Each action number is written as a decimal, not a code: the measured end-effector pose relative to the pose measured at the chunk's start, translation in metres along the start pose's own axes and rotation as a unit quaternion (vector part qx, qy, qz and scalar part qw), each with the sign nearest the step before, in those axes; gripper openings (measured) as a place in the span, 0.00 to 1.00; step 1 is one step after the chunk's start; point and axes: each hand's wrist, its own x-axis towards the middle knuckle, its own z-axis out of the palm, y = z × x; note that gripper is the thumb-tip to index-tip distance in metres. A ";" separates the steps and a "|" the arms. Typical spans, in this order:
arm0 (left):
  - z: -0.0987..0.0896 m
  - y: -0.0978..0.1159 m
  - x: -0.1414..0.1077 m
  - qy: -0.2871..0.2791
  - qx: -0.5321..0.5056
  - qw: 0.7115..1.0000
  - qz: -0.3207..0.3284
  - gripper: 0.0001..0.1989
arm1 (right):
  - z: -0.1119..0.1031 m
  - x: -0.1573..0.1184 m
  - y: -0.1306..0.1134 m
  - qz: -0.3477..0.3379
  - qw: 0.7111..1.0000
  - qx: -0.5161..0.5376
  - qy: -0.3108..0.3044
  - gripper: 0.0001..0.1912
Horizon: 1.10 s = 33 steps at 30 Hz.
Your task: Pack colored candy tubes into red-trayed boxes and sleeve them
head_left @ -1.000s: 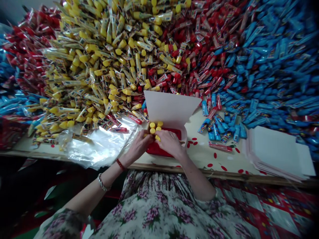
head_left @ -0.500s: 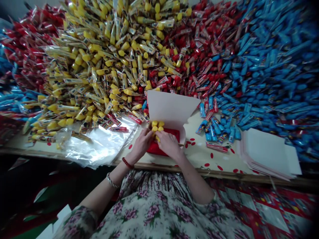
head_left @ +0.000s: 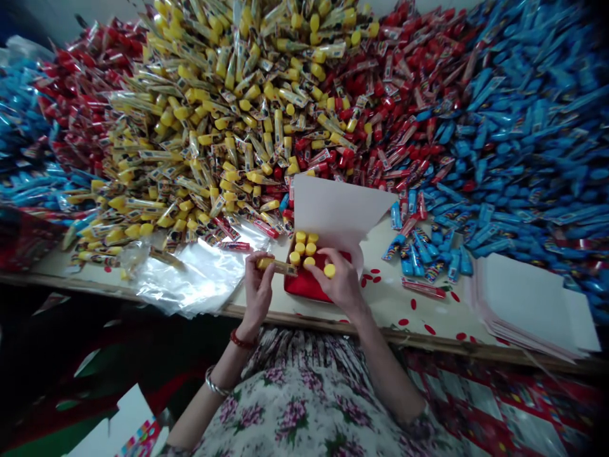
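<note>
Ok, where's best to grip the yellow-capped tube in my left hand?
Grip the yellow-capped tube at its yellow cap, coming from the near side, as your left hand does. The cap looks like the stoutest part, and the narrower wrapped body runs sideways toward the red box, so it stays free.

Table w/ heaped wrapped tubes, paper stack.

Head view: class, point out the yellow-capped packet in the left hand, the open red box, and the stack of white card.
yellow-capped packet (head_left: 275, 265): head view, on its middle.
open red box (head_left: 304, 287): head view, on its front.
stack of white card (head_left: 528, 298): head view, on the top sheet.
</note>
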 end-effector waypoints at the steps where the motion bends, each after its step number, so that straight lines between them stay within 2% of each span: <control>1: 0.002 -0.005 -0.003 0.004 0.026 0.999 0.022 0.11 | 0.003 -0.007 0.004 0.027 0.995 0.083 0.056 0.12; 3: 0.001 -0.016 -0.009 -0.001 0.113 0.990 0.080 0.10 | 0.012 -0.020 0.013 0.082 0.966 0.218 0.114 0.10; 5: -0.004 -0.023 -0.014 -0.013 0.211 0.966 0.146 0.08 | 0.023 -0.029 0.023 0.122 0.946 0.275 0.124 0.09; 8: -0.014 -0.027 -0.022 -0.051 0.294 0.929 0.218 0.08 | 0.029 -0.036 0.035 0.127 0.966 0.190 0.121 0.09; 10: -0.017 -0.024 -0.027 -0.092 0.327 0.909 0.242 0.09 | 0.024 -0.038 0.039 0.082 0.988 0.095 0.088 0.10; 13: -0.016 -0.018 -0.032 -0.136 0.383 0.880 0.247 0.12 | 0.008 -0.041 0.038 -0.009 0.999 0.026 0.041 0.11; 16: -0.010 -0.011 -0.033 -0.176 0.432 0.856 0.225 0.13 | -0.001 -0.042 0.033 -0.081 0.996 0.018 0.043 0.09; 20: 0.000 -0.001 -0.029 -0.211 0.470 0.840 0.170 0.11 | 0.007 -0.040 0.029 -0.168 0.984 -0.050 0.003 0.11; 22: 0.005 0.001 -0.026 -0.221 0.481 0.835 0.151 0.11 | 0.013 -0.036 0.028 -0.189 0.977 -0.097 -0.021 0.12; 24: 0.009 0.000 -0.022 -0.238 0.480 0.834 0.134 0.11 | 0.017 -0.030 0.024 -0.187 0.970 -0.144 -0.062 0.12; 26: 0.013 -0.005 -0.017 -0.245 0.461 0.845 0.113 0.11 | 0.019 -0.022 0.015 -0.170 0.958 -0.198 -0.119 0.11; 30: 0.017 -0.017 -0.012 -0.214 0.387 0.892 0.094 0.13 | 0.021 -0.006 -0.005 -0.144 0.919 -0.296 -0.216 0.15; 33: 0.016 -0.024 -0.017 -0.184 0.300 0.930 0.103 0.12 | 0.027 -0.003 -0.008 -0.141 0.910 -0.310 -0.235 0.15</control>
